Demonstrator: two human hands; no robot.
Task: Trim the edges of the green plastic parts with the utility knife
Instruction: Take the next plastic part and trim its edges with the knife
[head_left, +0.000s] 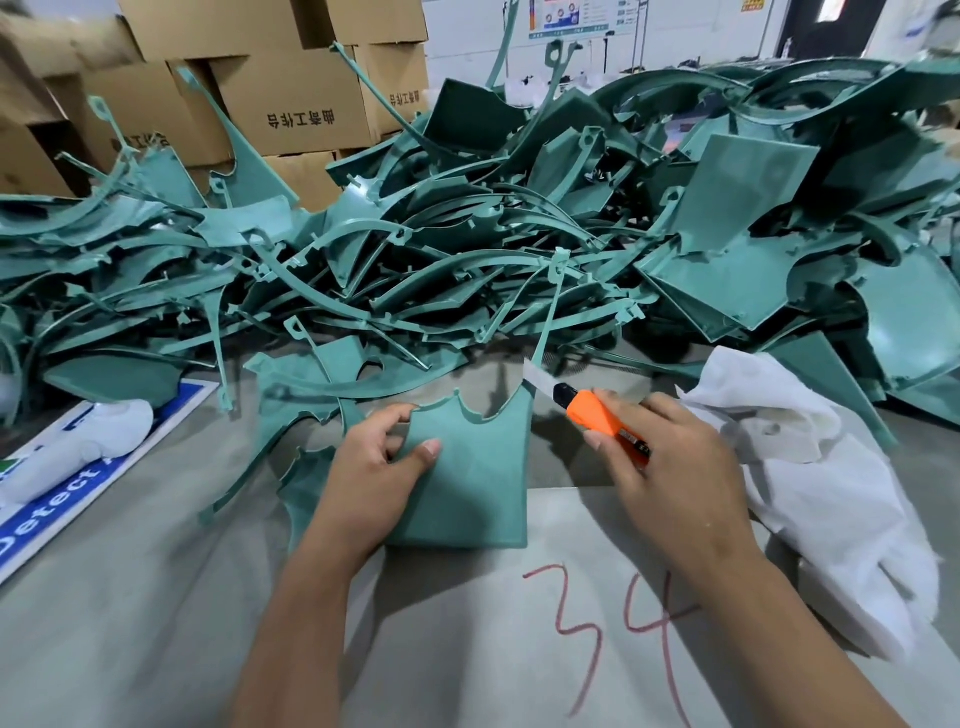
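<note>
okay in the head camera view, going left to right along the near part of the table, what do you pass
Blue and white sign → left hand gripping the green plastic part → orange utility knife in the right hand's grip, blade at the part's upper right corner → white cloth.

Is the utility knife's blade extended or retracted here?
Extended: a pale blade segment projects from the orange utility knife in the right hand, toward the green part.
</note>
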